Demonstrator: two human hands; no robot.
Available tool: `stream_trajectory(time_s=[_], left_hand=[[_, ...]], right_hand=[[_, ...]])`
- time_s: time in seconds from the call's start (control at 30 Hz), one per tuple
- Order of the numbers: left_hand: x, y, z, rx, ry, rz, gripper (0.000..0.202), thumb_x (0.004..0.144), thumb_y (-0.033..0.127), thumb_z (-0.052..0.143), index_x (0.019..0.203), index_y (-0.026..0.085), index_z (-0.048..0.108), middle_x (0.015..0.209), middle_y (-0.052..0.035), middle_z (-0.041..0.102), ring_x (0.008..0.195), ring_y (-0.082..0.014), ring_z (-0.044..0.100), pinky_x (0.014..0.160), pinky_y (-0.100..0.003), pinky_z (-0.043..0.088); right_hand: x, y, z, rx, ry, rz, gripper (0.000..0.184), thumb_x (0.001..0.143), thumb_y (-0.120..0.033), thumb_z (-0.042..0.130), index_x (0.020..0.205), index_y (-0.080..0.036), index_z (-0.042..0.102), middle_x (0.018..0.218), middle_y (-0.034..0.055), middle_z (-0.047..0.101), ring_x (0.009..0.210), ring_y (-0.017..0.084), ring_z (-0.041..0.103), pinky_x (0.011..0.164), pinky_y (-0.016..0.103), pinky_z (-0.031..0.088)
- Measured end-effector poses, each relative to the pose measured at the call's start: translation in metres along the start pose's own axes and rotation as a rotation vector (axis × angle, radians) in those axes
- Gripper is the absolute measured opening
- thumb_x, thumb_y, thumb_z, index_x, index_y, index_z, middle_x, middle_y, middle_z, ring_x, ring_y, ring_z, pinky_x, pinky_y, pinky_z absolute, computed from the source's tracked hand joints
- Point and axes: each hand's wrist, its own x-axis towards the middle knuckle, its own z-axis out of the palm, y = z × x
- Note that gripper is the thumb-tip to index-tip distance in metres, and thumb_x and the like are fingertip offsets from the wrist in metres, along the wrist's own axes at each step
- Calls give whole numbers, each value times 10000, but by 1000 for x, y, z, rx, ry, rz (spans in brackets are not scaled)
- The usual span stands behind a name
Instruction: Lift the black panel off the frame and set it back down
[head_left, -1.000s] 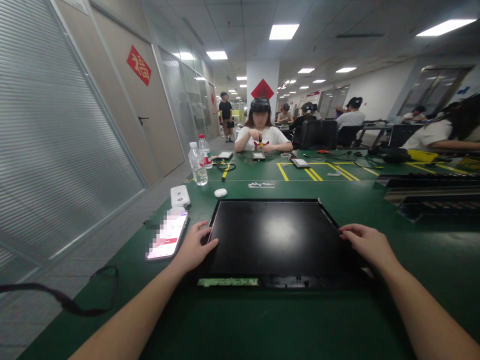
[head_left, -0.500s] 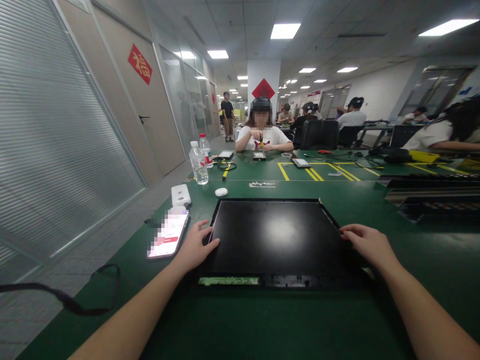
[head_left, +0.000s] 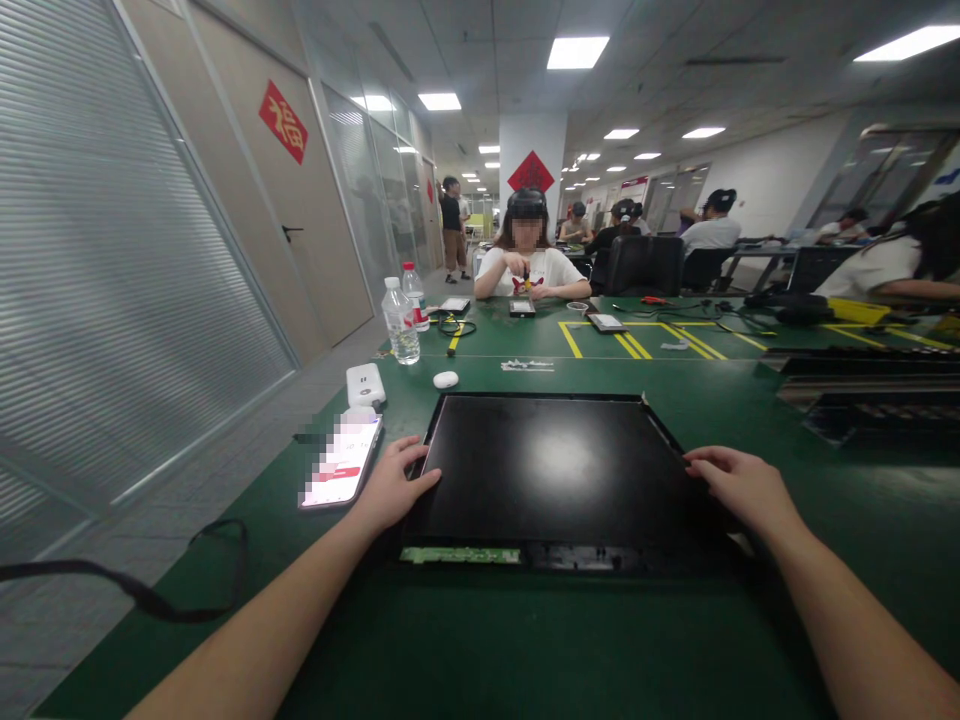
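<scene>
A black LCD screen panel lies flat before me in a dark frame, with a bright ceiling reflection on its surface. Along its near edge runs a green circuit board strip. My left hand grips the left edge, its thumb over the rim and the other fingers along the outer side. On the opposite edge my right hand has thumb and index finger closed on the rim; its other fingers are curled and partly hidden.
Left of the panel lie a lit phone and a white power bank. Beyond stand two bottles and a small white case. Dark metal strips lie at right. A co-worker sits across the green table.
The view has shifted slightly. Both hands keep their places at the panel's edges, and the panel shows no clear movement on the table.
</scene>
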Motion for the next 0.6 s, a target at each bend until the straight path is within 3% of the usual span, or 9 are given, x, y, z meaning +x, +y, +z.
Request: stream_trajectory(time_s=[0.37,0.6], left_hand=[[0,0,1,-16,2,4,536,782,525,740,1184,178,814,1538,-187,598,1432,-423,605,1234,-556,471],[1,-2,1,-59,-14,-9,603,739,570,751,1186,171,810,1575,-193,564,1432,-419,600,1224,-550,482]], right_hand=[[2,4,0,8,11,-17,319,697,-494,628,840,-295,833,755,43,798,712,265,711,726,402,524],[1,1,0,7,3,25,334,710,-487,620,877,-286,828,851,55,821,749,262,716,754,401,532]])
